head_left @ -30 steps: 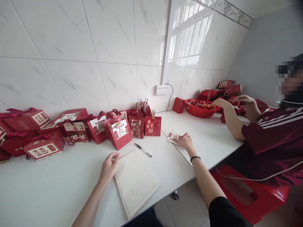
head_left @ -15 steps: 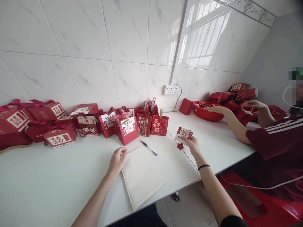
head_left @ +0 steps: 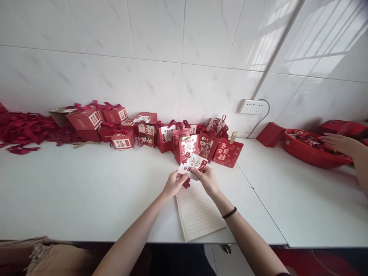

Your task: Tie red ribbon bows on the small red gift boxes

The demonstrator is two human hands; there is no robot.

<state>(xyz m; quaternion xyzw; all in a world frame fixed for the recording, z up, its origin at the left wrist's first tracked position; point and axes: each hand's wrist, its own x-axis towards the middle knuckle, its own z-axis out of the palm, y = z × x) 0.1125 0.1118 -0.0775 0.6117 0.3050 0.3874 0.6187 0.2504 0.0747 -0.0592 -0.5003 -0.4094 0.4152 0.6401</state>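
Observation:
In front of me I hold a white printed card [head_left: 192, 161] with red characters and a drawn figure, pinched at its lower edge in both hands. My left hand [head_left: 173, 184] grips its lower left corner. My right hand [head_left: 208, 180] has its thumb on the card's face, near the lower right. A dark red flower-shaped piece [head_left: 186, 183] shows just below the card. Under my hands lies an open lined notebook [head_left: 201, 216]. Behind the card stands a red paper gift bag [head_left: 184, 140], partly covered by it.
Red gift boxes [head_left: 123, 141] and bags line the wall, with a heap of red ribbons [head_left: 31, 128] at the left. A red card [head_left: 228, 152] with a gold clip stands right of the bags. Another person's hand [head_left: 339, 145] is over a red basin [head_left: 304, 155]. A power strip [head_left: 253, 107] is on the wall.
My right hand has brought the card leftward over the notebook. My left hand has left the notebook and taken hold of the card. The view has swung left; the pen no longer shows.

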